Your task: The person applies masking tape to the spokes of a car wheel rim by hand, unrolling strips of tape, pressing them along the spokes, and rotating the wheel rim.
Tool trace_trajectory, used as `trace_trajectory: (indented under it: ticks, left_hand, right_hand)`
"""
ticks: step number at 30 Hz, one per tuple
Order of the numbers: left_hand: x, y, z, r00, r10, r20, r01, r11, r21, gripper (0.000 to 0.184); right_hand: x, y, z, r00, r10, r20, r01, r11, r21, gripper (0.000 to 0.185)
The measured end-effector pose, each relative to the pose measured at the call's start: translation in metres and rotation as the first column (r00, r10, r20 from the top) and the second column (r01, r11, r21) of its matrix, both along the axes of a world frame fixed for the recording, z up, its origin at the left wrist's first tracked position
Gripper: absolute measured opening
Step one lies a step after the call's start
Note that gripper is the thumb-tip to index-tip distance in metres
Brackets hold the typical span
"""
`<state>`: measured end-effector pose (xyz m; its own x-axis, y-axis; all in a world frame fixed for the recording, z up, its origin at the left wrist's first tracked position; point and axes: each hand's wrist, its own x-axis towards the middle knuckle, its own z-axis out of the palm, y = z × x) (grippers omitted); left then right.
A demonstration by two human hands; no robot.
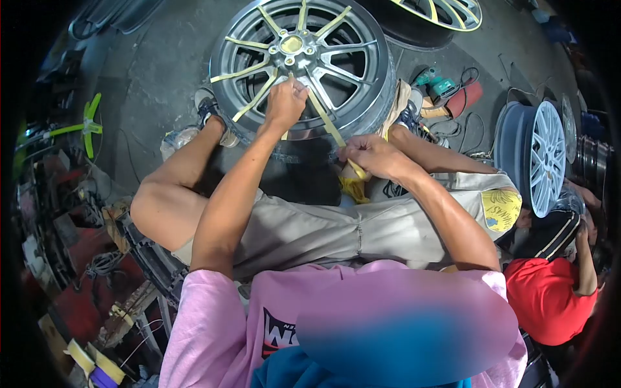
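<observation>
A grey multi-spoke wheel rim (315,59) lies face up on a tire in front of me, between my legs. Strips of yellow masking tape (253,101) run along several spokes, and another piece covers the hub centre. My left hand (286,103) is closed over a lower spoke near the hub, its fingertips pressed together at the upper end of a tape length. From there the masking tape strip (326,119) stretches down to the right across the rim's edge. My right hand (375,156) grips its lower end, with yellow tape showing under the fingers.
Another taped rim (446,11) lies at the top right. A light blue-grey wheel (547,158) stands upright at the right. A green power tool (440,85) with a cord sits nearby. A person in a red shirt (550,301) is at the lower right. Clutter fills the left side.
</observation>
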<state>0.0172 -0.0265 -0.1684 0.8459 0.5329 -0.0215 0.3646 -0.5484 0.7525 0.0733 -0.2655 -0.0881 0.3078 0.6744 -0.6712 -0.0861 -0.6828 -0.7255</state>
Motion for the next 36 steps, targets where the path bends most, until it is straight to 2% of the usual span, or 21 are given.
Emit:
trace_trajectory:
  ticks: [1, 4, 10, 13, 15, 26, 29, 36]
  left_hand:
    - [0.001, 0.005, -0.005, 0.995, -0.011, 0.097, 0.006, 0.999, 0.052, 0.019]
    - [0.011, 0.012, -0.004, 0.990, 0.028, 0.138, -0.040, 0.996, 0.081, 0.020]
    - [0.016, 0.007, -0.005, 0.987, 0.069, 0.145, -0.080, 0.995, 0.066, 0.019]
    - [0.018, 0.002, -0.006, 0.974, 0.049, 0.223, -0.058, 0.998, 0.035, 0.017]
    - [0.021, 0.000, -0.006, 0.968, 0.043, 0.246, -0.070, 0.993, 0.100, 0.016]
    - [0.027, -0.006, -0.005, 0.968, 0.124, 0.216, -0.146, 0.985, 0.088, 0.017]
    - [0.027, -0.007, -0.005, 0.966, 0.137, 0.221, -0.156, 0.985, 0.071, 0.014]
    - [0.027, -0.004, -0.006, 0.972, 0.140, 0.188, -0.159, 0.983, 0.087, 0.016]
  right_hand:
    - [0.002, -0.001, -0.010, 1.000, -0.003, -0.011, 0.003, 1.000, -0.003, 0.037]
    - [0.008, 0.003, -0.021, 0.996, -0.085, -0.019, 0.085, 0.996, 0.031, 0.037]
    - [0.009, 0.007, -0.025, 0.999, -0.034, 0.004, 0.034, 0.999, -0.007, 0.032]
    - [0.008, 0.007, -0.027, 1.000, -0.022, 0.002, 0.022, 1.000, -0.005, 0.032]
    - [0.009, 0.009, -0.017, 0.999, -0.037, -0.040, 0.036, 0.999, -0.034, 0.033]
    - [0.014, 0.006, -0.035, 0.997, -0.038, -0.062, 0.036, 0.999, -0.041, 0.035]
    - [0.013, 0.004, -0.039, 0.997, -0.070, -0.023, 0.071, 0.997, 0.025, 0.035]
    - [0.012, 0.009, -0.022, 0.998, -0.051, -0.027, 0.050, 0.998, -0.035, 0.034]
